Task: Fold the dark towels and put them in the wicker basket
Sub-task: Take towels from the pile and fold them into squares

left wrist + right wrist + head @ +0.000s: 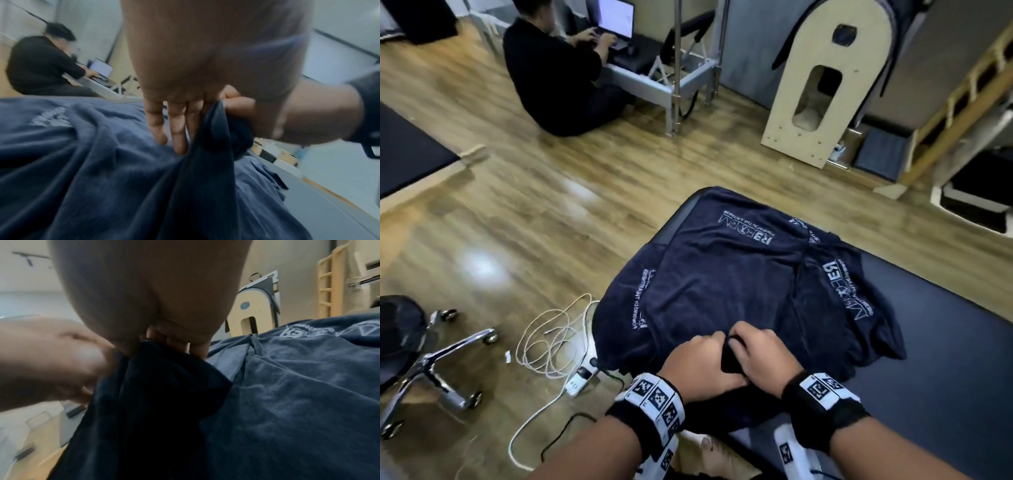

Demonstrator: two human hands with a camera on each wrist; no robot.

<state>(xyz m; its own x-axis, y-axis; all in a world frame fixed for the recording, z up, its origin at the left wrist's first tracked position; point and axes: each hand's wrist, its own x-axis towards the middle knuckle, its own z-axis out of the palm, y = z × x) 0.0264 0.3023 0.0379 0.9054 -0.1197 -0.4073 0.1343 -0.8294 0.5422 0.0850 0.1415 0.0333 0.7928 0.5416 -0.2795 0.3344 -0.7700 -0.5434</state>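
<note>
Several dark navy towels with white lettering lie spread in a heap on the black padded table (945, 342). The top towel (722, 281) faces me, another (842, 301) lies to its right. My left hand (717, 339) and right hand (738, 337) meet at the top towel's near edge and pinch up a raised fold between them. In the left wrist view three fingers (176, 129) point down beside the fold (216, 129), and the right hand (298, 116) grips it. In the right wrist view the right hand (170, 340) pinches the fold (164, 394). No wicker basket is in view.
A person in black (558, 75) sits on the wooden floor at a laptop, far left. A wheeled chair base (441, 363) and loose cables with a power strip (551, 339) lie left of the table. A wooden arch frame (825, 82) and ladder (962, 113) stand behind.
</note>
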